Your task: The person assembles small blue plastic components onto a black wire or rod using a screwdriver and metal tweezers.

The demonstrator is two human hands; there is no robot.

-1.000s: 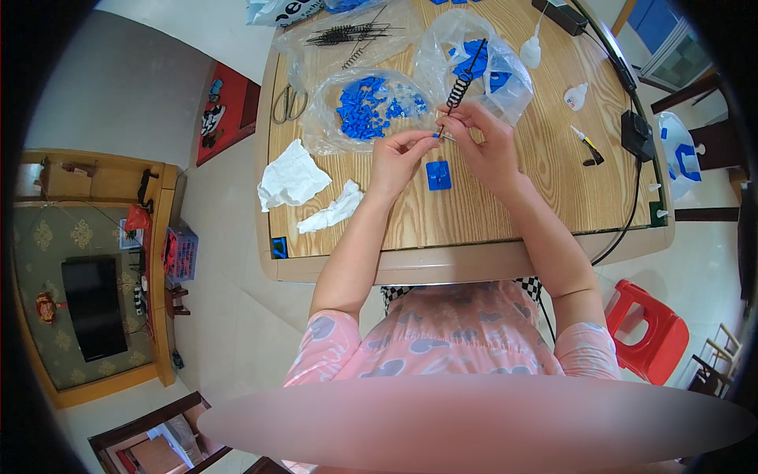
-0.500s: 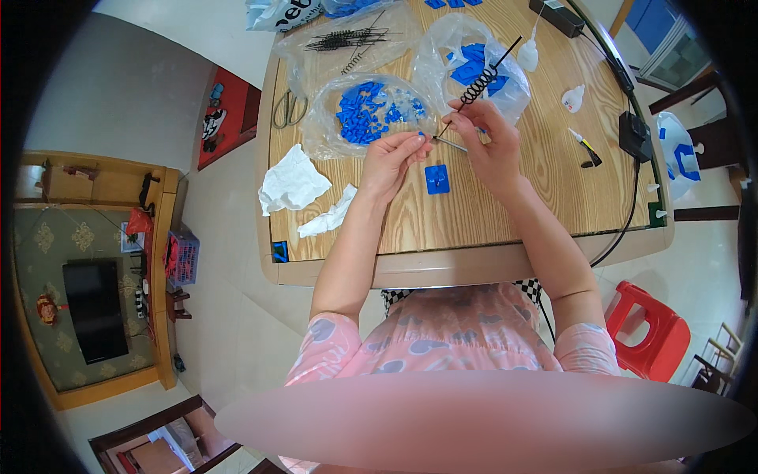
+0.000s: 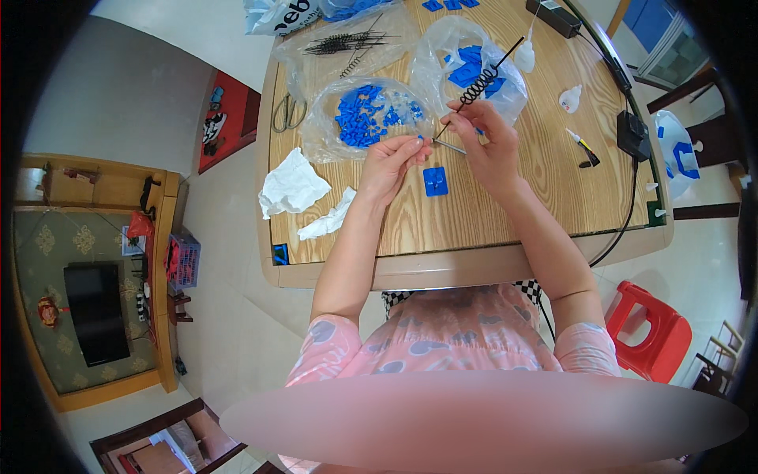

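Observation:
My right hand (image 3: 491,146) is closed on a black wire with a coiled spring section (image 3: 479,85), whose straight end rises up to the right. A thin metal rod (image 3: 450,146) also shows under its fingers. Pinched in my left hand (image 3: 392,164) is a small blue plastic piece (image 3: 421,141), mostly covered by the fingertips. The wire's lower end meets the fingertips of the left hand; whether it touches the piece I cannot tell. Just below both hands, a blue square plate (image 3: 436,182) lies on the wooden table (image 3: 489,221).
Small blue pieces fill a clear bag (image 3: 362,114); larger ones are in another bag (image 3: 467,67). Black coiled wires (image 3: 351,41) lie behind. Scissors (image 3: 289,113) and white tissue (image 3: 292,183) are at left. A glue tube (image 3: 583,146), white bottle (image 3: 570,99) and power adapter (image 3: 632,134) are at right.
Both hands keep nearly the same pose, with the wire and the small blue piece still held. The whole view has shifted very slightly.

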